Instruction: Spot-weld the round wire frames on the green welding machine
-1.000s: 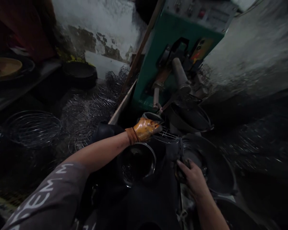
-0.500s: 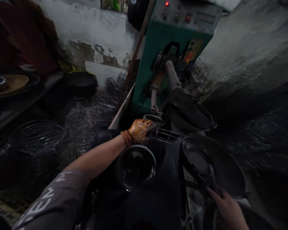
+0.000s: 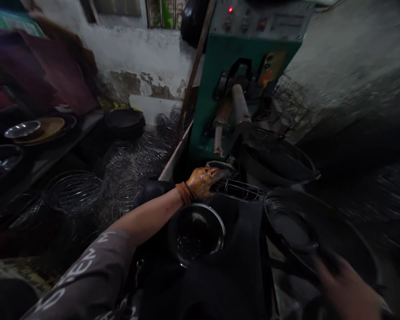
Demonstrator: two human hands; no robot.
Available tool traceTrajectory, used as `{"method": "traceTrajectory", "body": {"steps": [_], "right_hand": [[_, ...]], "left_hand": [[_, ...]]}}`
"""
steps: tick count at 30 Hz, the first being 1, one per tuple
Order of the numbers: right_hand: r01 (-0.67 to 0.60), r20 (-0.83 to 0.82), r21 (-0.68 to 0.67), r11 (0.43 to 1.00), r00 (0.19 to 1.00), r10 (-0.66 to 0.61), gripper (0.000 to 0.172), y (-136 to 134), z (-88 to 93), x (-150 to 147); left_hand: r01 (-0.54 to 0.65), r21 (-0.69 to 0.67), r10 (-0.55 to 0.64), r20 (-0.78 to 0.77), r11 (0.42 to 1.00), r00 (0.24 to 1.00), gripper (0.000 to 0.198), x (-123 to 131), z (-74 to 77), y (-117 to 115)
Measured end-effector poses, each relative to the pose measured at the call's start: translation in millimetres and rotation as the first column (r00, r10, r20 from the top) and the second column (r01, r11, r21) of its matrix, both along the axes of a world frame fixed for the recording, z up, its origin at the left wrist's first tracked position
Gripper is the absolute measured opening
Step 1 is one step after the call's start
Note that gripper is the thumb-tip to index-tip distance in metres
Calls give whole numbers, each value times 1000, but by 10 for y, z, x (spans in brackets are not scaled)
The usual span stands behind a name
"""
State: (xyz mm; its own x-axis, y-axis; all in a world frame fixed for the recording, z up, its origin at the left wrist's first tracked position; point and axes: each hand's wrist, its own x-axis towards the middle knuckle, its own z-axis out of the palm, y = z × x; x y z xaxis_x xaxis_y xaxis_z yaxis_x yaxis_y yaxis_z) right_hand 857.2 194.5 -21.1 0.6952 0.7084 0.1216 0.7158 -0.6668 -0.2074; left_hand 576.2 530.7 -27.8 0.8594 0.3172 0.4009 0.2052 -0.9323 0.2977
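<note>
My left hand [image 3: 202, 181], in a stained orange glove, is closed on the near left end of a thin metal wire frame [image 3: 242, 190]. It is beneath the lower rod [image 3: 219, 141] of a green machine [image 3: 206, 66]. The glove hides part of the frame. A round bowl [image 3: 224, 231] with a shiny rim and dark inside is just below my left wrist. My bare right hand [image 3: 348, 284] is at the lower right, over a wide dark pan [image 3: 356, 240] beside a smaller round dish [image 3: 291, 229]. Motion smears its fingers, and I cannot make out what they hold.
Another dark pan [image 3: 280, 166] is right of the machine. Tangled wire [image 3: 136, 160] and a round wire basket [image 3: 75, 191] lie on the left. A bench [image 3: 63, 146] there bears several dishes. A slanted wooden pole [image 3: 190, 84] leans beside the machine.
The view has shifted, moving the scene slightly right and down. My right hand has moved right and is more blurred. My left hand stays at the wire frame under the machine.
</note>
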Motion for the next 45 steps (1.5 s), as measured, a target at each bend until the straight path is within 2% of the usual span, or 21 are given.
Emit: {"method": "traceTrajectory", "body": {"steps": [1, 2, 4, 5, 6, 7, 9, 14, 17, 23, 28, 35, 38, 41, 45], "right_hand": [[-30, 32, 126, 992, 999, 26, 47, 285, 103, -102], [-144, 58, 221, 965, 989, 135, 45, 584, 211, -219], [-438, 118, 303, 846, 898, 423, 41, 1152, 404, -462], [-543, 135, 295, 786, 838, 528, 37, 1391, 473, -569], [-600, 153, 261, 756, 799, 581, 32, 1587, 518, -655], [-638, 168, 216, 739, 770, 616, 26, 1738, 538, -716], [-656, 195, 128, 744, 752, 630, 18, 1923, 520, -766], [-609, 228, 37, 792, 777, 587, 16, 2088, 384, -707], [-598, 231, -2, 801, 779, 582, 18, 2207, 356, -707], [-547, 180, -178, 818, 799, 573, 15, 2491, 428, -734], [-540, 142, -257, 802, 800, 583, 18, 2657, 530, -764], [-522, 157, -239, 819, 812, 563, 21, 2863, 554, -739], [-529, 149, -246, 812, 808, 571, 17, 2942, 566, -705], [-552, 160, -245, 797, 788, 595, 13, 2969, 565, -681], [-560, 189, -214, 800, 780, 597, 15, 2948, 539, -660]], "left_hand": [[1, 7, -1, -3, 1000, 1000, 85, 23, 10, -16], [-1, 16, 1, -3, 1000, 1000, 83, 46, 22, -31], [-5, 37, 5, -6, 999, 1000, 78, 80, 43, -59], [-7, 45, 8, -12, 999, 1000, 76, 88, 52, -67], [-13, 52, 14, -19, 999, 1000, 75, 91, 60, -70], [-18, 56, 20, -28, 998, 999, 75, 88, 66, -67], [-34, 62, 37, -45, 997, 998, 76, 66, 74, -45], [-147, 66, 152, -75, 987, 985, 74, -2, 91, 48], [-216, 35, 218, -86, 976, 972, 77, -6, 102, 103], [-257, 14, 257, -109, 966, 960, 62, 63, 85, 247], [-309, 20, 309, -155, 951, 939, 65, 108, 113, 361], [-328, 25, 327, -174, 944, 929, 59, 157, 177, 535], [-349, 43, 350, -204, 936, 914, 63, 195, 171, 599], [-338, 58, 343, -215, 939, 915, 64, 211, 169, 611], [-336, 21, 333, -200, 942, 921, 65, 205, 185, 584]]}}
